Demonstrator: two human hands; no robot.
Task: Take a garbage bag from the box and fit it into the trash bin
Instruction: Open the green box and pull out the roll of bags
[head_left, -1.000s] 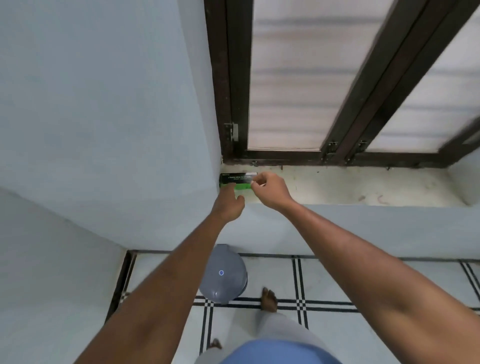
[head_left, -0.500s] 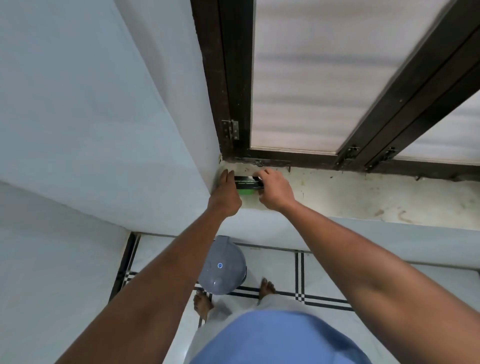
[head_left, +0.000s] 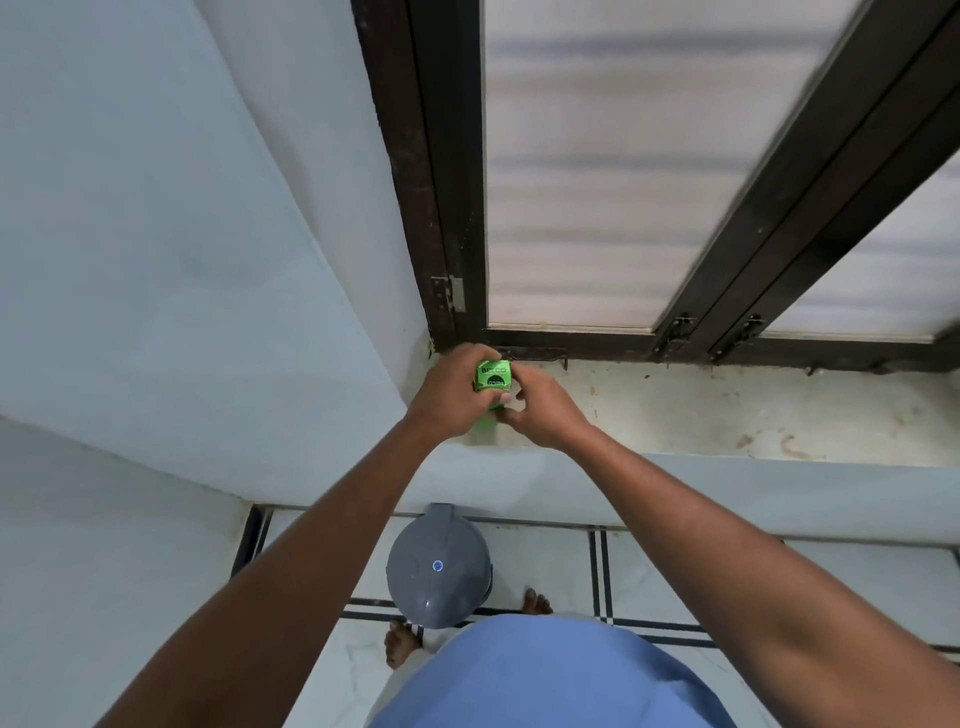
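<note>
A small green garbage bag box (head_left: 494, 376) with black print stands on end above the window sill (head_left: 727, 410), its square end face turned toward me. My left hand (head_left: 451, 396) wraps around its left side and holds it. My right hand (head_left: 540, 408) touches its right side and lower edge with curled fingers. Most of the box body is hidden behind both hands. Down on the floor, a grey trash bin (head_left: 439, 569) with a closed domed lid stands below my arms, next to the wall.
A dark wooden window frame (head_left: 447, 208) with frosted panes rises behind the sill. A pale blue wall (head_left: 182, 234) closes the left side. White floor tiles with black lines (head_left: 597, 577) lie below, with my bare feet beside the bin.
The box lay flat on the sill a second ago. Both hands closed on it and it now stands on end, lifted off the sill, with its end face toward me.
</note>
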